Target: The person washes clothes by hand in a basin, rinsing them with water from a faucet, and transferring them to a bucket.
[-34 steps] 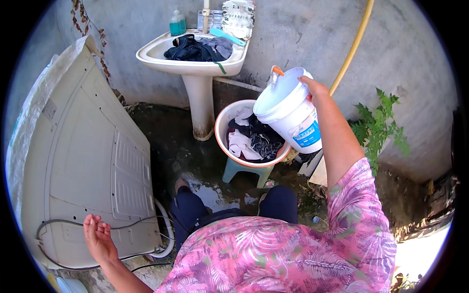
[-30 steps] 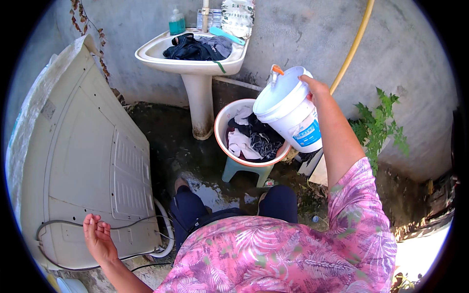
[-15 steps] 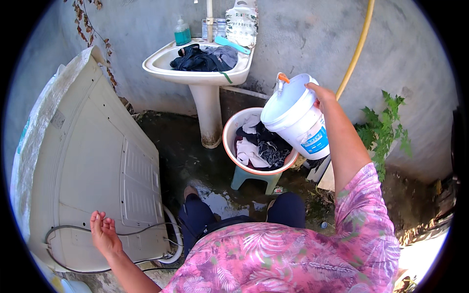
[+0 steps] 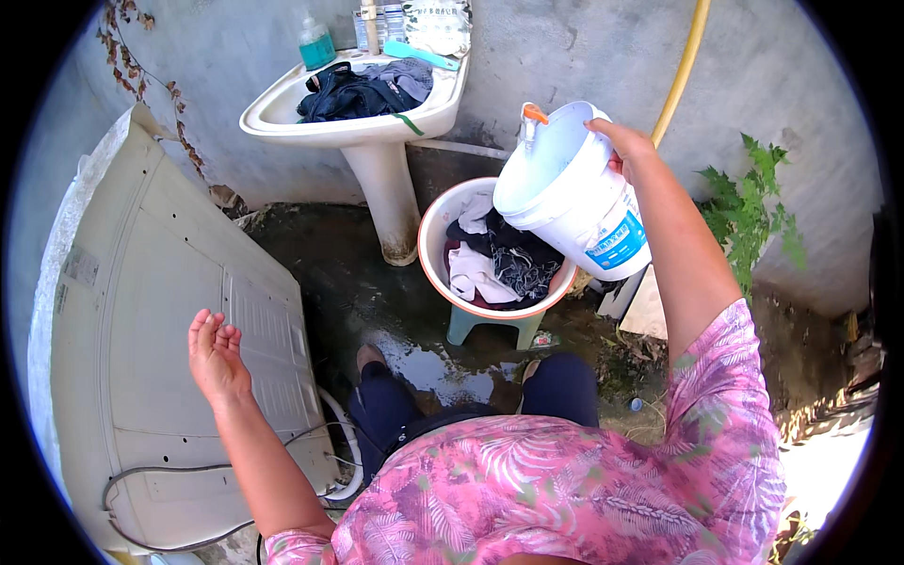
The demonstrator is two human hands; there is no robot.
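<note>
Right hand (image 4: 629,143) gripping tilted white bucket (image 4: 574,193) above laundry basin (image 4: 435,247) at 12 o'clock. Left hand (image 4: 215,350) open, empty, at 9 o'clock. Likely risk: overshoot, splashing wet floor (image 4: 358,282).

bucket (image 4: 574,202) hides basin (image 4: 435,247) rim, contents unseen

A blue-and-white label (image 4: 617,247) is borne on the side of the tilted white bucket (image 4: 574,200). A teal bottle (image 4: 316,44) and a pale printed packet (image 4: 435,21) are set along the sink's back edge (image 4: 363,58), against the wall.
</note>
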